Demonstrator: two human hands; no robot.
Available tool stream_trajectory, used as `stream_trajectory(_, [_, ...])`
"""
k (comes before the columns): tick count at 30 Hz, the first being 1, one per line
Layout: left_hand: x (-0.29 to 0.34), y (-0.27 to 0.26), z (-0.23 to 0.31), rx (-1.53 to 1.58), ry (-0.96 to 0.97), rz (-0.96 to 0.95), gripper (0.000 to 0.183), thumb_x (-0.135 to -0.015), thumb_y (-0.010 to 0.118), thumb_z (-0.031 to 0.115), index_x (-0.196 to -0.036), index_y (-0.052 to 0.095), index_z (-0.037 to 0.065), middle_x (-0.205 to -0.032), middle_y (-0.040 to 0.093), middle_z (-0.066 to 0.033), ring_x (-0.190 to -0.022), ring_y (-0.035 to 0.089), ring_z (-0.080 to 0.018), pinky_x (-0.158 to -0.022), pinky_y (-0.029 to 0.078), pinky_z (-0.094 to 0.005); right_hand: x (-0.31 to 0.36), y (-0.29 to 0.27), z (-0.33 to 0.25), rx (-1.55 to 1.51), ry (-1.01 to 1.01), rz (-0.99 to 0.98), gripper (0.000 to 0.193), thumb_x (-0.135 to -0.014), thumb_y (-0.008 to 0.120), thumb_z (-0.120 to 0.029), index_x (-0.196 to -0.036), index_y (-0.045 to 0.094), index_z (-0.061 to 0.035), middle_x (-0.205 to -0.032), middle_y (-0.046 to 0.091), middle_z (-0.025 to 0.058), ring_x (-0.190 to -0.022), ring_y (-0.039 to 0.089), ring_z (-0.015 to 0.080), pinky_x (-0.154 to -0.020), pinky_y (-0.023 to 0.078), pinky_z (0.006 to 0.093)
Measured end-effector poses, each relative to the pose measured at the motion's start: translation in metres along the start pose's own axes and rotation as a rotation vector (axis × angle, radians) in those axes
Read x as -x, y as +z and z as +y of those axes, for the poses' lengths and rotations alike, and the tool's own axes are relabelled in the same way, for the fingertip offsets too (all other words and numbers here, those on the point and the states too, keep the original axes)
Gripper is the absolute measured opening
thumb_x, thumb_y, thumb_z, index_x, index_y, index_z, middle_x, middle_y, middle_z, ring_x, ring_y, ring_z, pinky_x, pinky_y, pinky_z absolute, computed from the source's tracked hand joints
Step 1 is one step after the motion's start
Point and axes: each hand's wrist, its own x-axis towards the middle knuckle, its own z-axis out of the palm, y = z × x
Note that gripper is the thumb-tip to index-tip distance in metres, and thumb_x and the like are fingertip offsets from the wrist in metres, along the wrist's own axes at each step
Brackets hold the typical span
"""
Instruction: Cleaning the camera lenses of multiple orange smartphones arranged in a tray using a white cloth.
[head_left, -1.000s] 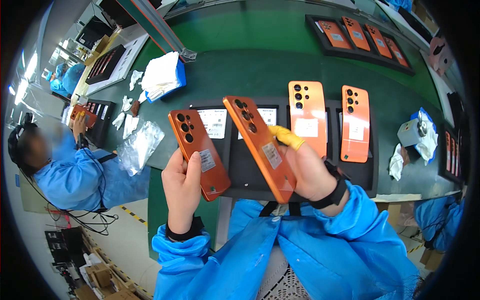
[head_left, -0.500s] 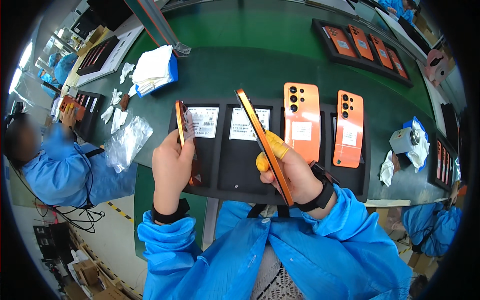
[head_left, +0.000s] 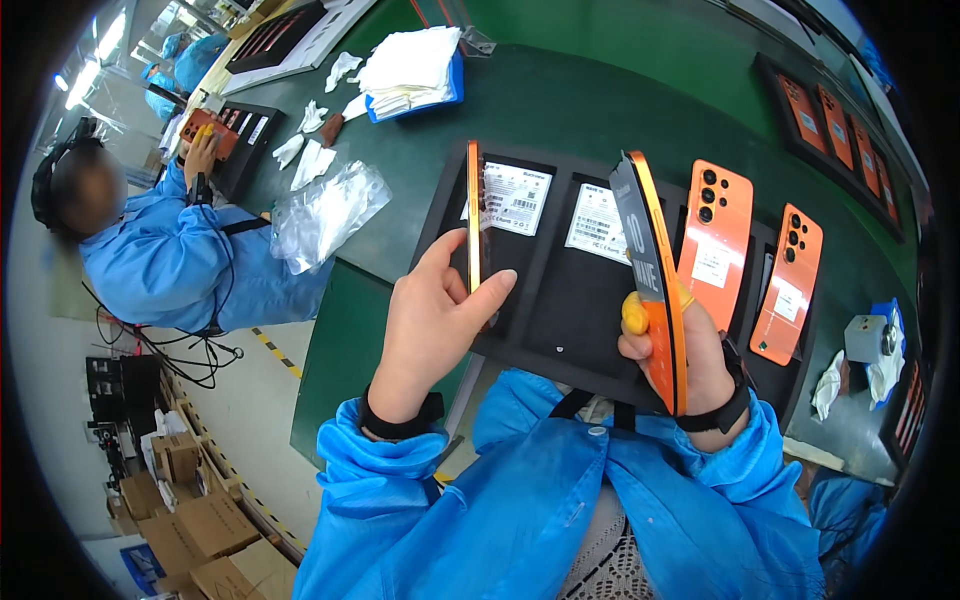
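My left hand grips an orange-edged smartphone between thumb and fingers, tipped on its edge over the left compartment of a black tray. In my right hand, with yellow covers on some fingertips, is another smartphone. It stands steeply tilted, its front partly showing a dark and orange picture. White labels lie in the two left compartments. Two orange phones rest back up on the right side: a nearer-centre phone and a far-right phone, each with a white sticker.
White cloths are stacked in a blue bin behind the tray. A clear plastic bag and crumpled wipes lie to the left. At far right sit a metal-topped bottle and another phone tray. A co-worker sits at left.
The view has swung, so the tray sits further right. My right hand has turned its phone, bringing part of the front into sight. The left phone now appears almost edge-on.
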Motion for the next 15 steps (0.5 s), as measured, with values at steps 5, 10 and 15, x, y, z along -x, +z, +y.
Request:
stream_trajectory(5, [-0.010,-0.005,-0.003,-0.021,0.078,0.085,0.056,-0.084,0.072,0.024,-0.124,0.052,-0.009,-0.069,0.062,-0.0065,-0.060,0.061,-0.0108,-0.053,0.047,-0.0225,-0.003,-0.006,0.001,0.036,0.009,-0.119,0.028,-0.100,0.048,-0.036,-0.114,0.051,-0.0117,-0.076,0.058,0.0056,-0.058,0.051,0.0112,-0.053,0.041,0.0231])
stream_trajectory(10, [-0.039,-0.011,0.005,-0.172,0.136,0.041,0.038,-0.084,0.069,0.020,-0.109,0.059,-0.007,-0.076,0.067,-0.0156,-0.062,0.064,-0.0202,-0.059,0.050,-0.0318,-0.006,-0.011,0.000,0.157,0.016,-0.123,0.035,-0.100,0.047,-0.038,-0.118,0.053,-0.0084,-0.077,0.059,0.0046,-0.060,0.053,0.0114,-0.054,0.043,0.0243])
stream_trajectory(15, [-0.026,-0.002,-0.017,0.111,0.357,0.222,0.014,-0.089,0.057,0.002,-0.101,0.056,-0.005,-0.088,0.066,-0.0206,-0.080,0.067,-0.0303,-0.069,0.050,-0.0367,0.006,-0.005,0.002,0.161,-0.231,-0.063,0.033,-0.100,0.049,-0.017,-0.130,0.045,-0.0029,-0.121,0.057,0.0046,-0.111,0.055,0.0136,-0.097,0.043,0.0289])
